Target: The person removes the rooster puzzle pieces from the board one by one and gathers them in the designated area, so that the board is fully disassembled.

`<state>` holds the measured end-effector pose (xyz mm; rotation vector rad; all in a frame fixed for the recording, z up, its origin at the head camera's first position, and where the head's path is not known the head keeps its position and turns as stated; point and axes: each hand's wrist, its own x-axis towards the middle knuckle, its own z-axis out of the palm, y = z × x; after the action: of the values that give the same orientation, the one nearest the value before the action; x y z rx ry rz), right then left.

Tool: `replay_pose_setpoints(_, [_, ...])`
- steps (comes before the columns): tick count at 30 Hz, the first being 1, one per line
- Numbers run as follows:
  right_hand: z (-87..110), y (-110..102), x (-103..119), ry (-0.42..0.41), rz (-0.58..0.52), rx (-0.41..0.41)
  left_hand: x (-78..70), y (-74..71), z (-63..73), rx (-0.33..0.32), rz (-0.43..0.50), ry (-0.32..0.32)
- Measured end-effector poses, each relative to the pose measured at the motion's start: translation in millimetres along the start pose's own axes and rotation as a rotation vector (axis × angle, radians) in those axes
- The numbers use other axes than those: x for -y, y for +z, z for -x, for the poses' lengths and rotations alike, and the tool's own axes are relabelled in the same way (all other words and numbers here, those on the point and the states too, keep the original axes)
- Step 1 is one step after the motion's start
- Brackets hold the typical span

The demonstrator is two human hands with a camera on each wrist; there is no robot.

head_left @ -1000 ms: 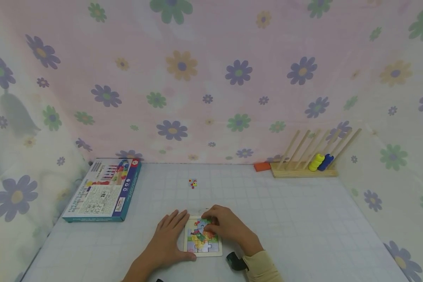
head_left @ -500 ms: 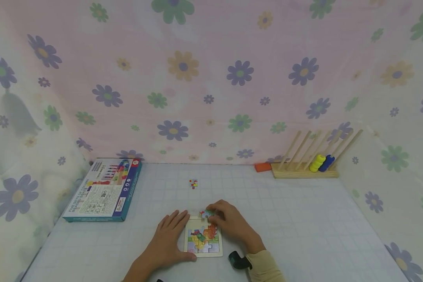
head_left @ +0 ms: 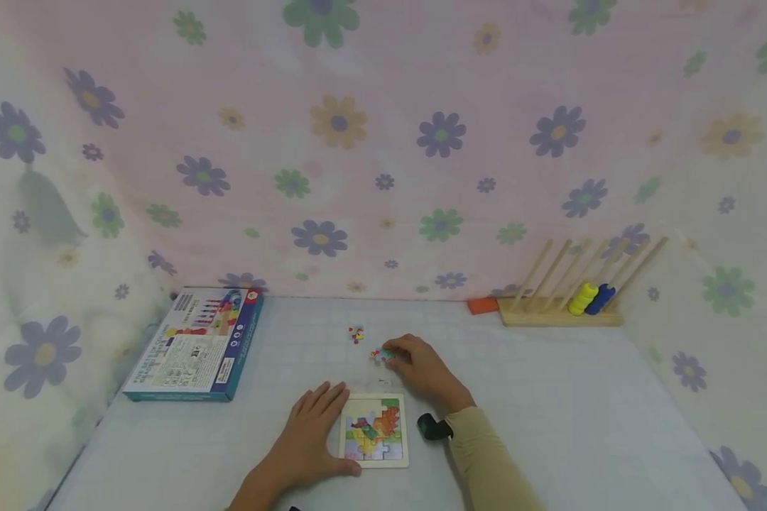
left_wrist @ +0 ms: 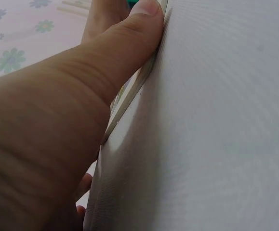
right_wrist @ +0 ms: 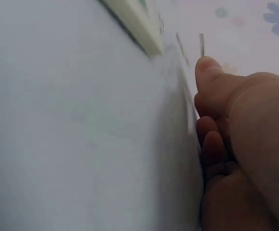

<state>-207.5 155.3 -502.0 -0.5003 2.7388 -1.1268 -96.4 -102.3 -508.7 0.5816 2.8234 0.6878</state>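
Note:
A small jigsaw puzzle in a pale wooden tray (head_left: 376, 465) lies flat on the table, with a bare gap at the upper left of its picture. My left hand (head_left: 309, 443) rests along the tray's left side, fingers straight, the thumb at its front edge. Past the tray's far edge, my right hand (head_left: 425, 369) pinches a colourful puzzle piece (head_left: 378, 355) between thumb and fingers. Seen edge-on in the right wrist view, that piece (right_wrist: 202, 44) stands out beyond the thumb tip. Another loose piece (head_left: 356, 333) lies farther back, slightly left of the held one.
At the back left lies a flat printed box (head_left: 192, 348). A wooden peg rack (head_left: 562, 319) with yellow beads (head_left: 583, 299) and blue beads (head_left: 600, 299) stands at the back right, an orange block (head_left: 482, 306) beside it. A flowered cloth (head_left: 383, 149) hangs behind the table.
My right hand has lifted the piece out of the tray's upper part and carried it away past the far edge, towards the other loose piece. The left hand has stayed at the tray.

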Motion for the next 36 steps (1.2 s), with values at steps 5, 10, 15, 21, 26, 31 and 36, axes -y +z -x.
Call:
replay_pose_setpoints(5, [-19.3, -5, -2, 0.012, 0.027, -0.018, -0.6, -1.1, 0.2, -0.003, -0.005, 0.007])
replay_pose_setpoints(10, [-35.6, -6, -3, 0.010, 0.036, -0.056, -1.5, -1.8, -0.7, -0.003, -0.010, 0.006])
replay_pose_setpoints(15, [-45.1, -5, -3, 0.017, 0.054, -0.068, -2.9, -2.5, -0.5, 0.000, 0.004, -0.002])
replay_pose_setpoints(21, [-50.0, -7, 0, 0.014, 0.058, -0.055, -4.2, -3.6, -0.3, 0.002, 0.006, -0.010])
replay_pose_setpoints(26, [-51.1, -9, 3, 0.018, 0.065, -0.045, -5.5, -5.9, 0.5, 0.000, 0.018, -0.016])
replay_pose_setpoints(31, [-50.8, -9, 6, 0.040, 0.056, -0.037, -6.6, -6.2, 1.1, 0.004, 0.026, -0.023])
replay_pose_setpoints(36, [-50.9, -8, 5, 0.055, 0.042, -0.033, -7.3, -5.5, 1.4, 0.001, 0.016, -0.024])
